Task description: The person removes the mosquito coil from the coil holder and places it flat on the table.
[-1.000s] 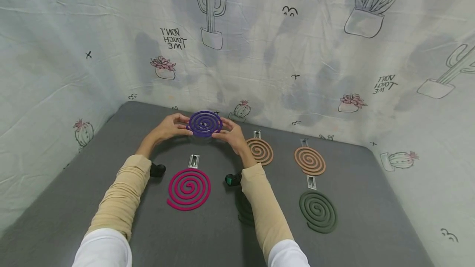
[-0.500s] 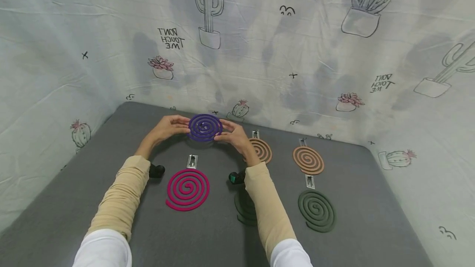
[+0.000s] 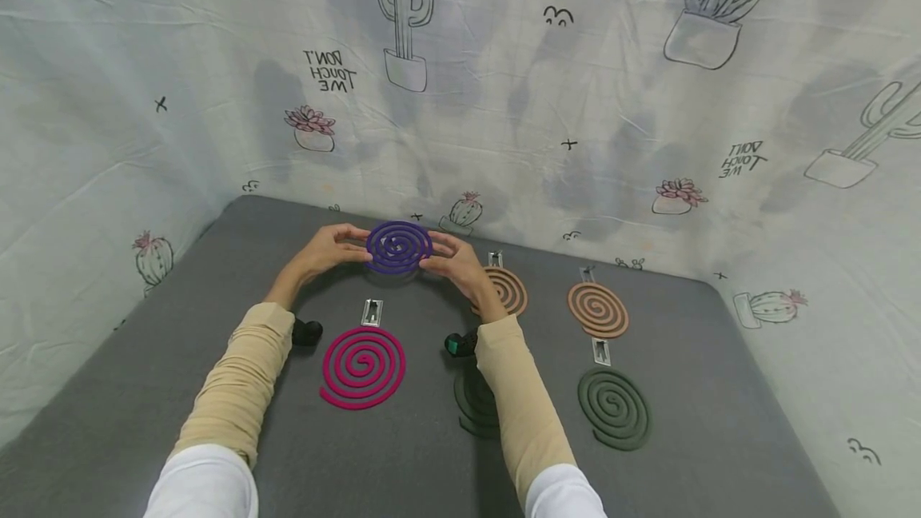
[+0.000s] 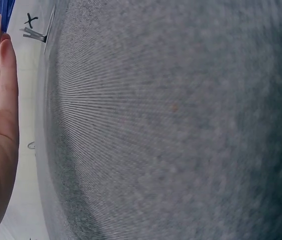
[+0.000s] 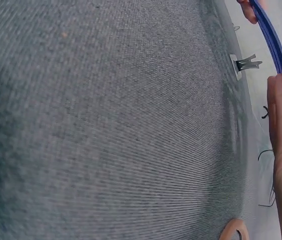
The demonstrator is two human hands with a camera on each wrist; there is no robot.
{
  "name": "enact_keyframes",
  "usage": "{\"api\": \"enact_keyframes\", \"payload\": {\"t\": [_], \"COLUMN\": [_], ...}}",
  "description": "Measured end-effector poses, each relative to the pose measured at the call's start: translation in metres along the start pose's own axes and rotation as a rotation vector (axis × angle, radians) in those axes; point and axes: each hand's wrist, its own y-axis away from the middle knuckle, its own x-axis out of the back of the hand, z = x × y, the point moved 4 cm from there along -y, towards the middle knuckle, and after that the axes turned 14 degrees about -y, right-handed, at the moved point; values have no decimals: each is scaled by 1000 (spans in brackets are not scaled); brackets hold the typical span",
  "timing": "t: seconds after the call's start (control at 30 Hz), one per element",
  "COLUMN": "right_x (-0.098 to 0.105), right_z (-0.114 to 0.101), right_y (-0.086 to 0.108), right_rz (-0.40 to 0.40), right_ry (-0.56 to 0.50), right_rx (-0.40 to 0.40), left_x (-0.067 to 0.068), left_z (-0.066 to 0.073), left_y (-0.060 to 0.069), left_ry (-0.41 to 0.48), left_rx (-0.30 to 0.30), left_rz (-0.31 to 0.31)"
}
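A purple mosquito coil (image 3: 400, 249) is held level above the far part of the grey table. My left hand (image 3: 327, 250) pinches its left edge between thumb and fingers; my right hand (image 3: 458, 264) pinches the right edge the same way. In the right wrist view the blue-purple coil (image 5: 272, 37) appears edge-on, apart from the table. Below it a small metal coil stand (image 5: 248, 63) rises from the tabletop. The left wrist view shows that metal stand (image 4: 34, 35) too, close to the coil's edge.
A pink coil (image 3: 363, 368) lies nearer, beside a metal stand (image 3: 372, 312). To the right are two orange coils (image 3: 598, 310) and two dark green coils (image 3: 614, 408), one partly under my right forearm. More stands (image 3: 601, 352) lie by them. A printed cloth (image 3: 504, 102) hangs behind.
The purple coil has come slightly down and tilted a little between both hands, which still hold its edges. The head view has shifted slightly. The other coils stay put.
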Motion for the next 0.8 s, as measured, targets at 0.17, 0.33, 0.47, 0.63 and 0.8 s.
{"api": "enact_keyframes", "payload": {"t": [0.17, 0.33, 0.47, 0.63, 0.8], "right_x": [-1, -1, 1, 5, 14], "right_z": [1, 2, 3, 2, 3], "right_y": [1, -1, -1, 0, 0], "right_rz": [-23, -29, -21, -16, 17], "right_ry": [-21, 12, -8, -11, 25], "right_rx": [-17, -1, 10, 7, -11], "left_x": [1, 1, 1, -2, -9], "left_z": [-2, -5, -6, -4, 0], "left_y": [0, -1, -3, -7, -13], "left_ry": [-6, -15, -12, 14, 49], "left_rx": [12, 11, 17, 17, 34], "left_rz": [14, 29, 39, 20, -26]}}
